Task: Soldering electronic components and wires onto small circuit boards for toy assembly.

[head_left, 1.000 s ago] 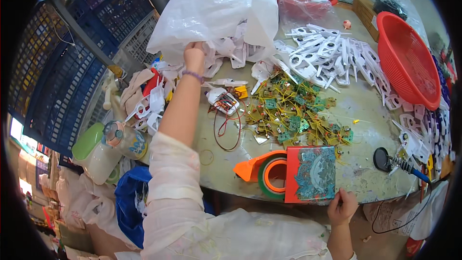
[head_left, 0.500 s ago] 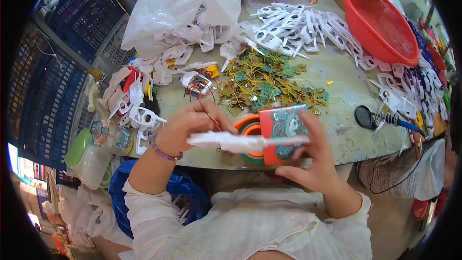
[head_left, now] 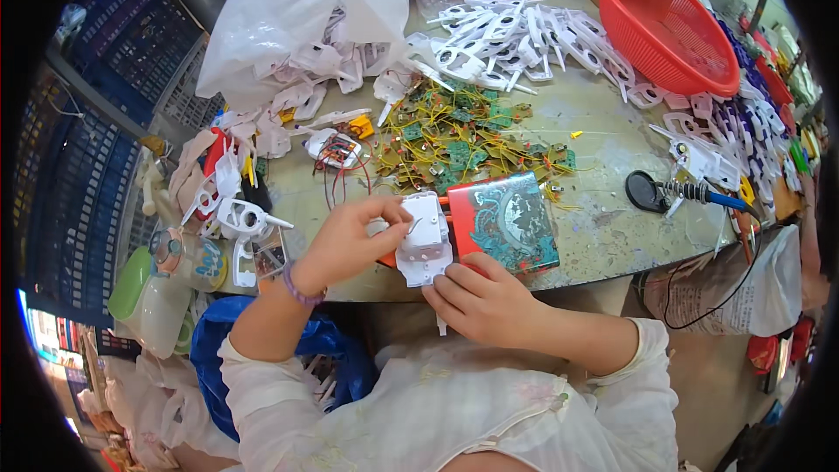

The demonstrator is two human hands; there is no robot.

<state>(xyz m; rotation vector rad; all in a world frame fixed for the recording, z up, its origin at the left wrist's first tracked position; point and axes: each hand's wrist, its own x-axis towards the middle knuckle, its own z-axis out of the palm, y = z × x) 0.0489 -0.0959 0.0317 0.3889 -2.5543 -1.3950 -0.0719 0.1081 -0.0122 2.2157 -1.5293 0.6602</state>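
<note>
Between my hands, near the table's front edge, a white plastic housing (head_left: 426, 236) shows a boxy raised part with small holes. My left hand (head_left: 354, 240) is closed at its left side, thumb and fingers pinched together against the edge. A short thin line, perhaps a wire, shows by those fingertips. My right hand (head_left: 481, 300) grips the lower end of the housing, its fingers curled around it. Just right of the housing lies a red box with a teal pattern (head_left: 507, 220). Orange edges of a round roll peek out behind the housing, mostly covered.
Green circuit boards with yellow wires (head_left: 468, 144) lie in a heap behind. White plastic parts (head_left: 524, 31) pile up beyond them, beside a red basket (head_left: 664, 26) and a white bag (head_left: 306, 9). A soldering iron (head_left: 712, 195) rests in its stand at right.
The white housing has turned from edge-on and lengthwise to upright with a broad face showing. My right hand has come left and closed on its lower end. The whole view has shifted slightly.
</note>
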